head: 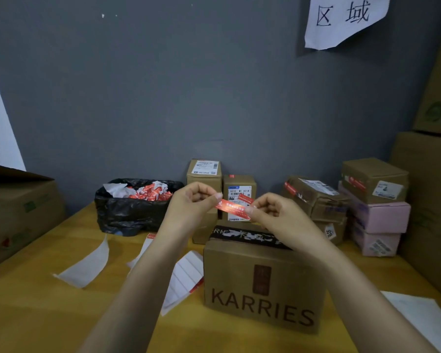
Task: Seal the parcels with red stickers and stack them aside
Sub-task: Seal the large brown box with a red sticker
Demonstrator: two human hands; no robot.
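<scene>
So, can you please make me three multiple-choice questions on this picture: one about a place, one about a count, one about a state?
1. Where does the black bag stand?
A. on the table
B. on the floor
C. on a chair

2. How many pink boxes are in the stack at the right?
A. one
B. two
C. five

3. In what state is the sticker?
A. lying flat on the table
B. stuck on a parcel
C. pinched by the left hand and the right hand

Key:
1 A, the bag sits on the tabletop at the back left.
2 B, two pink ones lie under a brown box.
3 C, fingers of both hands pinch its ends in the air.
</scene>
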